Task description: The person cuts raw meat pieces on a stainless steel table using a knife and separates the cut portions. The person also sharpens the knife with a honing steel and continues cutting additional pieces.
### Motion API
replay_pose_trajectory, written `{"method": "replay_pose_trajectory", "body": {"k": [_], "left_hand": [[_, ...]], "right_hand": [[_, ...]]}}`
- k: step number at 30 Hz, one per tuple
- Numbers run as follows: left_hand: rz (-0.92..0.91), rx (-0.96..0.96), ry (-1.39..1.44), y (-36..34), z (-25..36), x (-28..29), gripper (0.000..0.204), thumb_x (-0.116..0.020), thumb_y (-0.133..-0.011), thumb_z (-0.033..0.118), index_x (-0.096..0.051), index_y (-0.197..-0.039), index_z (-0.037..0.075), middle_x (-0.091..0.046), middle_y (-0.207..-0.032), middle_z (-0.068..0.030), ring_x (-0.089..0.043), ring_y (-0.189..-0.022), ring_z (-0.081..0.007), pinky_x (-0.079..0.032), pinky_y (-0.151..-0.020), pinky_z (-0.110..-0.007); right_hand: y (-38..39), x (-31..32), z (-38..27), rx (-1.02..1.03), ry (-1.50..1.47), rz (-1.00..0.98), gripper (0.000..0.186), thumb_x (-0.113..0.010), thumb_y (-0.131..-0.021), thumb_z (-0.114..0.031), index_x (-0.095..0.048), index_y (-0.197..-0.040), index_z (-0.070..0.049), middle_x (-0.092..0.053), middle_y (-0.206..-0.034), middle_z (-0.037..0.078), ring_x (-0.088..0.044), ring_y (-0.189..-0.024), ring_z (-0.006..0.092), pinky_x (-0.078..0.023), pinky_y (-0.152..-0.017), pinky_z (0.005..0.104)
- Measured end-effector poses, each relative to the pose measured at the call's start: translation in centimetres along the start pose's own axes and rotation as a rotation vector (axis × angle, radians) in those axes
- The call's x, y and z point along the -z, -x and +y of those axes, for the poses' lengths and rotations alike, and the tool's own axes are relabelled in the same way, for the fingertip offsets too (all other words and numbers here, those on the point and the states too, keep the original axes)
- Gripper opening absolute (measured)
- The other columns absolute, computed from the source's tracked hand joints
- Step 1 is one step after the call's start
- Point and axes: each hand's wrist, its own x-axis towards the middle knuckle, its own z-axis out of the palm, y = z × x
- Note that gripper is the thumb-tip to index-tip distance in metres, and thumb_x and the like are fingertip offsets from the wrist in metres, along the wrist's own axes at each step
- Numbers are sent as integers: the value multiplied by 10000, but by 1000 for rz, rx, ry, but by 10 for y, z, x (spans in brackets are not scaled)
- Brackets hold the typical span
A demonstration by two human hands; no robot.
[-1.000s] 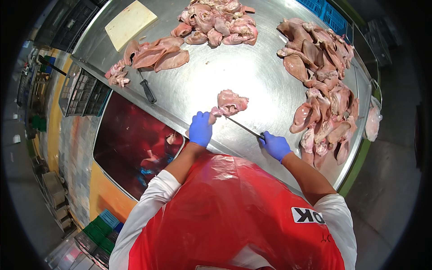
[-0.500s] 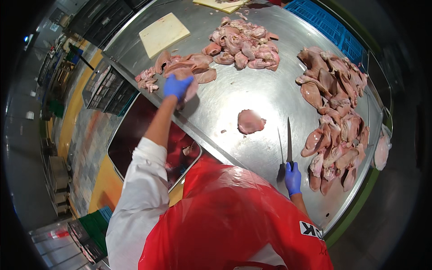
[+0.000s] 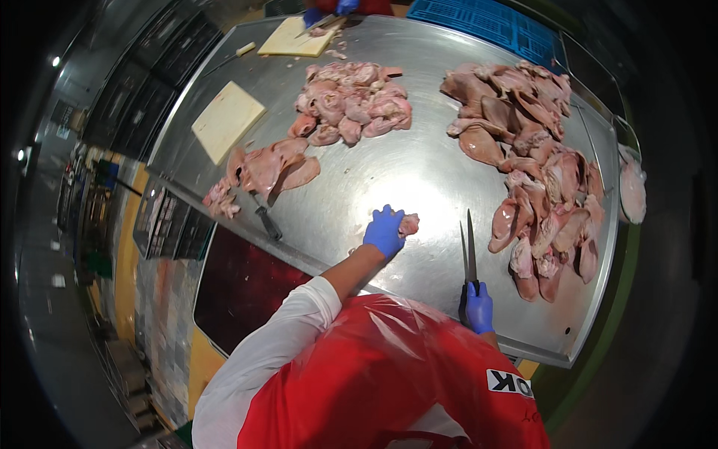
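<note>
My gloved left hand (image 3: 385,230) is closed over a small pink piece of meat (image 3: 409,223) in the middle of the steel table (image 3: 359,172). My gloved right hand (image 3: 479,307) grips a long dark-handled knife (image 3: 470,243), blade pointing away from me, near the table's front right. To its right lies a long pile of flat pink meat pieces (image 3: 516,131). Farther off is a heap of lumpy pieces (image 3: 351,101). At the left lie a few flat pieces (image 3: 273,165) and a second dark-handled tool (image 3: 268,223) beside them.
A cream cutting board (image 3: 228,121) lies at the left. At the far edge a co-worker's gloved hands (image 3: 345,6) work with a knife on another board (image 3: 288,41). A blue crate (image 3: 479,26) stands beyond, a dark red bin (image 3: 232,292) below the left edge.
My left hand has moved from the left-hand pieces back rightward onto the middle piece. My right hand keeps the knife, now turned upright in view. The view has shifted, showing the co-worker's hands.
</note>
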Motion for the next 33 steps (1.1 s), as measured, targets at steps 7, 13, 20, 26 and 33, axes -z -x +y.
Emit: {"method": "replay_pose_trajectory", "body": {"k": [7, 13, 20, 26, 33], "left_hand": [[377, 12, 18, -134, -71, 67, 422, -681, -857, 354, -594, -1180, 96, -596, -1106, -244, -594, -1037, -442, -485, -870, -553], [651, 62, -404, -257, -82, 200, 910, -831, -729, 494, -485, -1478, 109, -474, -1454, -271, -552, -1246, -478, -461, -1065, -506], [332, -268, -56, -346, 30, 143, 833, -842, -745, 500, -577, -1372, 19, -636, -1317, -264, -573, -1279, -402, -468, -1073, -446], [-81, -134, 292, -358, 126, 29, 837, -835, -741, 523, -567, -1388, 65, -639, -1307, -266, -613, -1221, -409, -492, -1043, -470], [71, -146, 101, -330, 102, 11, 312, -608, -897, 256, -649, -1137, 60, -656, -1130, -243, -638, -1072, -425, -509, -941, -505]], "right_hand": [[-2, 10, 10, -130, -4, -41, 386, -531, -1032, -401, -556, -1076, -18, -667, -939, 342, -613, -929, 566, -469, -769, 614], [-17, 1, 17, -151, -13, -26, 373, -566, -1030, -369, -590, -1038, 3, -660, -892, 327, -620, -880, 546, -475, -707, 587], [-26, -9, 30, -189, -147, 14, 293, -584, -1023, -324, -597, -1041, -31, -669, -905, 282, -630, -868, 518, -482, -690, 555], [-27, -5, 28, -190, -137, 18, 203, -604, -1011, -241, -591, -1015, -38, -653, -875, 265, -622, -871, 514, -497, -675, 514], [-26, -8, 37, -150, -164, 12, 236, -607, -997, -290, -597, -1009, -54, -688, -889, 259, -640, -846, 509, -501, -697, 577]]}}
